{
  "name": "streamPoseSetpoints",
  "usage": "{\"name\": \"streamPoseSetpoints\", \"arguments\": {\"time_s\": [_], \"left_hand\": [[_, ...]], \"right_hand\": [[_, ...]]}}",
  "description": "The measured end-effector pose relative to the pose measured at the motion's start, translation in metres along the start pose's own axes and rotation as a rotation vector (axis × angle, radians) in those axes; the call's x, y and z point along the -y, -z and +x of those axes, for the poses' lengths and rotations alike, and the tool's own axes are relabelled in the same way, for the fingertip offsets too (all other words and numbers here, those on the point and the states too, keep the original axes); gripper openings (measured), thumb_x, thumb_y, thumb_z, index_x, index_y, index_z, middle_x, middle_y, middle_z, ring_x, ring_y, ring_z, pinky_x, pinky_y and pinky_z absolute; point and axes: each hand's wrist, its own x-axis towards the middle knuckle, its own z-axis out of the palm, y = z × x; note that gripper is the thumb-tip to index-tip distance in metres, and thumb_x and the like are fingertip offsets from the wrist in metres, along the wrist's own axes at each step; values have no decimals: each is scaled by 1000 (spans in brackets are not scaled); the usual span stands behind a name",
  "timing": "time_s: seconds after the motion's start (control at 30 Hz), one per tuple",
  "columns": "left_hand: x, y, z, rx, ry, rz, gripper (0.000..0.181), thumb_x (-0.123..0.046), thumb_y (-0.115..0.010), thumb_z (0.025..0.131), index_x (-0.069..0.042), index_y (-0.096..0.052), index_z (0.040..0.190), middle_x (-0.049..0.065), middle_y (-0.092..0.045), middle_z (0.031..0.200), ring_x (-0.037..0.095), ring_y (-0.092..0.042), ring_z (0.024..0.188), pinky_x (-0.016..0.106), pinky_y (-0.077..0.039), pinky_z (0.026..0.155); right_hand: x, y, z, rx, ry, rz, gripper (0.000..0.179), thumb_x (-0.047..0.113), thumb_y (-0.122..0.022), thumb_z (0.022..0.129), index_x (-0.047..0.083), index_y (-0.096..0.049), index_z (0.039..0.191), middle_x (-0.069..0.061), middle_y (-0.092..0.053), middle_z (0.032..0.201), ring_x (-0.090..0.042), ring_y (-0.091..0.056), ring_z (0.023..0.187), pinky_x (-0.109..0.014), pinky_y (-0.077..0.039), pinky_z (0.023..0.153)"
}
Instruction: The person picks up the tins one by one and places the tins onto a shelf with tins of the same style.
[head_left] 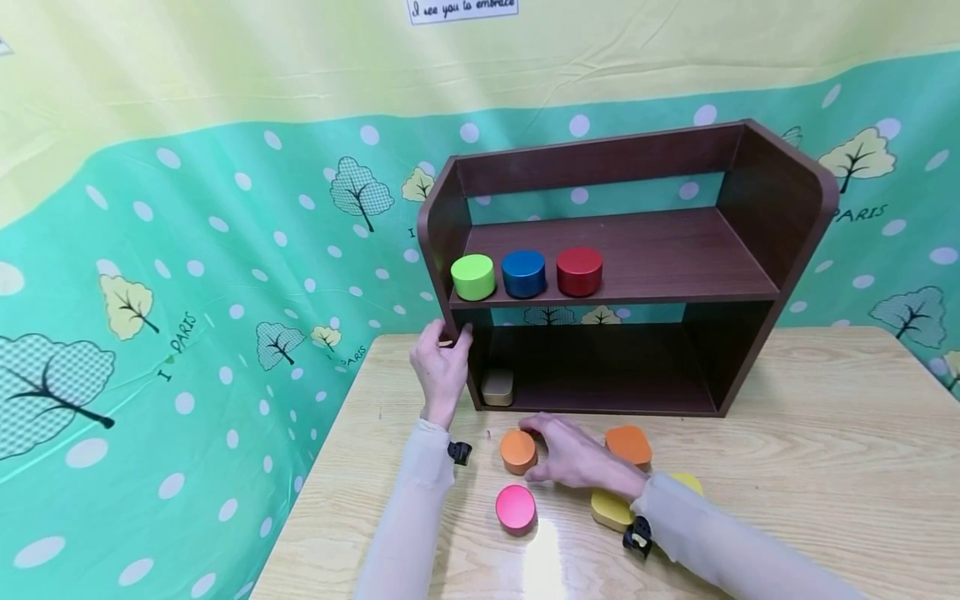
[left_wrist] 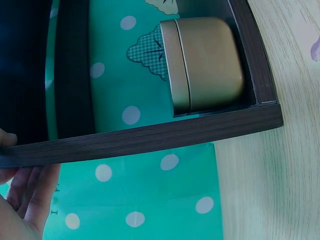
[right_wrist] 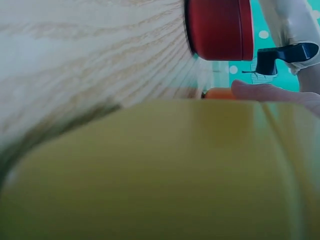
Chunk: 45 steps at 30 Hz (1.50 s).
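My left hand (head_left: 441, 367) grips the left side panel of a dark brown wooden shelf (head_left: 600, 296). In the left wrist view its thumb lies on one side of the panel and its fingers on the other. Near the front of the shelf, my right hand (head_left: 573, 450) is at an orange round tin (head_left: 518, 451), thumb and fingers spread about its right side; firm contact cannot be made out. A pink round tin (head_left: 515, 509) stands closer to me. Inside the lower left corner of the shelf sits a gold rounded-square tin (left_wrist: 210, 65).
Green (head_left: 473, 277), blue (head_left: 523, 273) and red (head_left: 579, 272) round tins line the upper board's left front. An orange rounded-square tin (head_left: 628, 446) lies beyond my right forearm. Yellow tin surfaces (head_left: 610, 510) show around that wrist. A patterned cloth (head_left: 225, 250) hangs behind the table (head_left: 825, 433).
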Motion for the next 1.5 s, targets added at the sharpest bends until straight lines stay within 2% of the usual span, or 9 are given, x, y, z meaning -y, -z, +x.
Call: {"name": "streamPoseSetpoints", "arguments": {"time_s": [0.47, 0.8, 1.23, 1.5], "left_hand": [[-1, -1, 0, -15, -20, -11, 21, -10, -82, 90, 1, -68, 79, 20, -72, 75, 39, -72, 73, 55, -57, 69], [-2, 0, -1, -9, -15, -2, 21, -10, -82, 90, 2, -67, 79, 19, -72, 75, 38, -73, 73, 52, -58, 68], [-3, 0, -1, -3, 4, 7, 22, -11, -82, 90, 1, -67, 79, 20, -72, 75, 39, -72, 74, 52, -56, 69], [-3, 1, -1, -2, 7, 13, 21, -11, -82, 90, 2, -67, 80, 20, -72, 76, 39, -72, 75, 53, -56, 70]], "right_hand": [[-5, -7, 3, -11, 21, -2, 78, 15, -98, 79, -2, -62, 146, -22, -66, 152, -42, -61, 142, -60, -47, 122], [-8, -9, 4, -13, 31, 15, 74, 16, -96, 81, -3, -63, 145, -22, -67, 150, -41, -61, 142, -59, -47, 123], [-8, -10, 7, -15, 44, 23, 71, 17, -96, 82, -3, -64, 142, -19, -70, 145, -35, -67, 132, -57, -52, 116], [-7, -11, 6, -20, 49, 21, 70, 16, -95, 82, -2, -65, 142, -21, -69, 146, -38, -65, 135, -59, -51, 118]]}}
